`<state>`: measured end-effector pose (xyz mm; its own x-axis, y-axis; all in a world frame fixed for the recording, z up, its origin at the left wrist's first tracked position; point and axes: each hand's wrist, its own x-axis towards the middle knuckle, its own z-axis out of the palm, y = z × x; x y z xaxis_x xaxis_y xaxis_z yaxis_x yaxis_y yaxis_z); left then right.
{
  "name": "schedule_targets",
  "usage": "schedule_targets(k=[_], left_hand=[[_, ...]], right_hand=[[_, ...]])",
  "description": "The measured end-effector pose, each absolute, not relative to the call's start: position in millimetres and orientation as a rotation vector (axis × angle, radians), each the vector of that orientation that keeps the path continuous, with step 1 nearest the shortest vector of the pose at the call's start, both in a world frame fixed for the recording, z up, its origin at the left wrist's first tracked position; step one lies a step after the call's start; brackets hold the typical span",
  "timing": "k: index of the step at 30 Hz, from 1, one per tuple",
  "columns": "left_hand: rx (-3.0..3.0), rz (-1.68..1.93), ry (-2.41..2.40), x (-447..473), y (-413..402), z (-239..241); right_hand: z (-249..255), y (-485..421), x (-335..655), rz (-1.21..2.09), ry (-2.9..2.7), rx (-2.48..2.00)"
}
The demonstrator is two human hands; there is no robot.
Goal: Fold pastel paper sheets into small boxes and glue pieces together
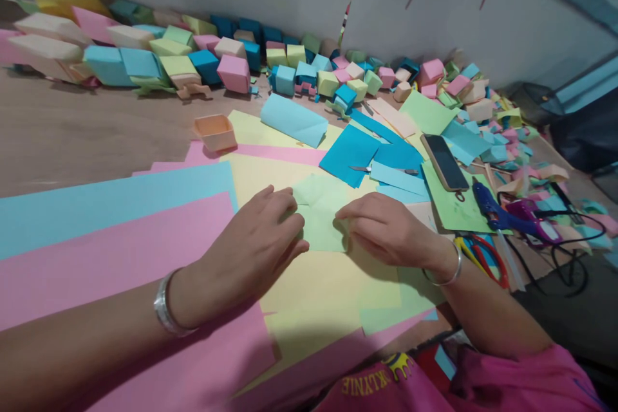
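Note:
A light green sheet of paper (324, 222) with creases and a folded upper part lies on pale yellow sheets (294, 280) in front of me. At its left edge is my left hand (258, 248), fingers curled and closed on the paper, some tips hidden from view. My right hand (386, 225) pinches the sheet's right side between thumb and fingers. Just beyond the hands, a dark blue paper piece (348, 153) lies beside a craft knife (360, 169), partly covered by a light blue strip (398, 177).
Coloured paper boxes (234, 73) line the wall, and an open peach box (215, 133) sits nearer. To the right are a phone (444, 163), a blue glue gun (502, 212) with its cord, and scissors (487, 261). Large pink sheets (120, 257) spread left.

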<state>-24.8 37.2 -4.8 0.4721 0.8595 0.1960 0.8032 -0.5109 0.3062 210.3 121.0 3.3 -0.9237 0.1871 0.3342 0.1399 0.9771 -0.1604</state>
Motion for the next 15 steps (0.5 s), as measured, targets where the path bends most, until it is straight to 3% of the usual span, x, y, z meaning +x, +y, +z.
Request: schedule_targets(k=[6, 15], left_hand=[[2.560, 0.581, 1.303, -20.7, 33.1, -7.3], [2.536, 0.536, 1.278, -23.7, 36.7, -5.3]], right_hand=[[5.2, 123.1, 212.5, 0.070, -2.891, -0.364], [12.1, 114.4, 211.9, -0.047, -3.031, -0.176]])
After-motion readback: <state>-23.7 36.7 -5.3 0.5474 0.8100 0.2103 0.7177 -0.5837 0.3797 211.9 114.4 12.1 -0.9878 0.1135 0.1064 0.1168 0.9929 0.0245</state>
